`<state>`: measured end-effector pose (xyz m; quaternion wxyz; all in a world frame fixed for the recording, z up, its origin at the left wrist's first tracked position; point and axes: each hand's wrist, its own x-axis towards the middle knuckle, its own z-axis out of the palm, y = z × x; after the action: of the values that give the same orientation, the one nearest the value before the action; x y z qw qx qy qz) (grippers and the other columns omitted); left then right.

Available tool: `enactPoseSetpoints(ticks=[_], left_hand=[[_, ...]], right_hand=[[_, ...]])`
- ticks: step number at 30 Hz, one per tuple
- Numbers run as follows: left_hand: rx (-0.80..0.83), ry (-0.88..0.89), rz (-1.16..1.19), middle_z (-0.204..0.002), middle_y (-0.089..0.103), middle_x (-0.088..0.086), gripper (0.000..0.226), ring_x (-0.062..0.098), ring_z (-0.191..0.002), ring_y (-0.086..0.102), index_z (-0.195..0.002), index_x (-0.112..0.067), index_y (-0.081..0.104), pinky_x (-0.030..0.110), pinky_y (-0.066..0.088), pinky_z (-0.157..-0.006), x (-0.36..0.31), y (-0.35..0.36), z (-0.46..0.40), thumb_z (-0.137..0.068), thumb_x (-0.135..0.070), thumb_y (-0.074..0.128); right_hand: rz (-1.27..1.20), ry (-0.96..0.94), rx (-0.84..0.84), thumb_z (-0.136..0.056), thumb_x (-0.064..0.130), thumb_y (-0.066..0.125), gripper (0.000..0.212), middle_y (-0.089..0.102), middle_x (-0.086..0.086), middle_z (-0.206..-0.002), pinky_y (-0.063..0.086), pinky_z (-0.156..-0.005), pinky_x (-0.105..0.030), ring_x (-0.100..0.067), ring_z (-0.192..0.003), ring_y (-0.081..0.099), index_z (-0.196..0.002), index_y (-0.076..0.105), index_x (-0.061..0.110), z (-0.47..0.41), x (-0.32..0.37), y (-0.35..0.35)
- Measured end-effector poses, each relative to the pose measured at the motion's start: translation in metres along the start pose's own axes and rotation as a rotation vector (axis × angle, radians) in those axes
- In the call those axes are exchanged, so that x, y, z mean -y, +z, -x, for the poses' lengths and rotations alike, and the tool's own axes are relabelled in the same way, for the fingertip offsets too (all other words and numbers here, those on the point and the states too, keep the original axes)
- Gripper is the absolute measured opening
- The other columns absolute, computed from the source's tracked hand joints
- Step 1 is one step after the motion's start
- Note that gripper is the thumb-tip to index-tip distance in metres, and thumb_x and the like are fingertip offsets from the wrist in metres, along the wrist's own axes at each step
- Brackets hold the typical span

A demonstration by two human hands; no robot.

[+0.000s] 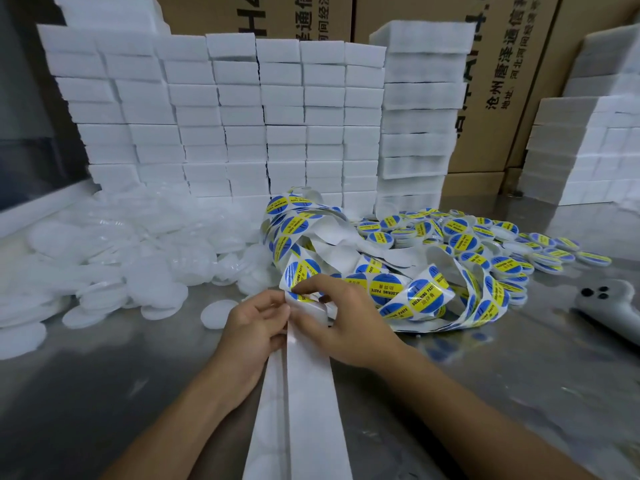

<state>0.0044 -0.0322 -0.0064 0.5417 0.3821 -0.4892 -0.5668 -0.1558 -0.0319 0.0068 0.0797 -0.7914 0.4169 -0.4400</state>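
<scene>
1. The left hand (254,327), well in front of the wall of white foam blocks (242,116), had its fingers curled, pinching the bare white paper backing strip (304,393).
2. The right hand (346,323), touching the left on the side nearer the wall, pinched the edge of a round blue-and-yellow paper sticker (299,284) between thumb and bent fingers.
3. The tangled strip of stickers (391,292) lay heaped between the hands and the wall.
4. Plain white round plastic lids (121,254) were piled at the wall's left foot, and stickered lids (485,237) at its right foot.
5. A grey handheld controller (609,306) lay on the shiny steel table (104,393), far right of the wall.
</scene>
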Motion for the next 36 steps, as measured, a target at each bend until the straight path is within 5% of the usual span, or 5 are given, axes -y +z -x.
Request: enactPoseSetpoints(ticks=[12,17,22,29,36], left_hand=[[-0.016,0.048,-0.090,-0.088,0.076,0.013,0.035,0.025,-0.076,0.073,-0.096,-0.020,0.075,0.029,0.058,-0.061,0.002,0.004,0.001,-0.096,0.004,0.049],[-0.003,0.019,-0.033,-0.093,0.075,0.014,0.024,0.028,-0.084,0.073,-0.099,-0.016,0.075,0.035,0.060,-0.072,0.003,0.005,0.003,-0.075,-0.018,0.074],[-0.074,0.078,-0.148,-0.088,0.072,0.022,0.025,0.033,-0.083,0.069,-0.095,-0.014,0.074,0.047,0.054,-0.086,0.003,0.005,0.003,-0.083,0.007,0.066],[-0.132,0.100,-0.238,-0.069,0.063,0.017,0.031,0.024,-0.065,0.062,-0.094,-0.023,0.071,0.030,0.052,-0.064,0.000,0.002,0.005,-0.084,0.005,0.065],[-0.201,0.272,-0.646,-0.069,0.069,-0.008,0.017,0.010,-0.065,0.065,-0.085,-0.035,0.066,0.012,0.048,-0.060,0.004,-0.004,0.003,-0.079,-0.025,0.077]], right_hand=[[-0.086,0.152,-0.045,-0.092,0.021,0.065,0.019,0.075,0.011,-0.097,0.051,-0.082,-0.019,0.000,-0.091,0.066,-0.105,0.077,0.018,-0.003,-0.005,-0.006],[-0.103,0.144,-0.064,-0.089,0.018,0.070,0.011,0.074,0.012,-0.087,0.054,-0.073,-0.024,-0.005,-0.082,0.066,-0.096,0.078,0.018,-0.003,-0.006,-0.006],[-0.174,0.203,-0.134,-0.087,0.017,0.072,0.006,0.068,0.010,-0.082,0.050,-0.065,-0.020,-0.006,-0.076,0.063,-0.083,0.075,0.021,-0.005,-0.001,-0.003],[-0.740,0.766,-0.326,-0.086,0.017,0.071,0.010,0.057,0.009,-0.054,0.044,-0.053,-0.017,-0.004,-0.048,0.048,-0.077,0.076,0.017,-0.015,-0.003,-0.022],[-1.063,0.663,-0.230,-0.088,0.010,0.070,0.008,0.075,-0.005,-0.084,0.055,-0.068,-0.019,-0.010,-0.078,0.071,-0.088,0.076,0.015,-0.012,0.004,-0.015]])
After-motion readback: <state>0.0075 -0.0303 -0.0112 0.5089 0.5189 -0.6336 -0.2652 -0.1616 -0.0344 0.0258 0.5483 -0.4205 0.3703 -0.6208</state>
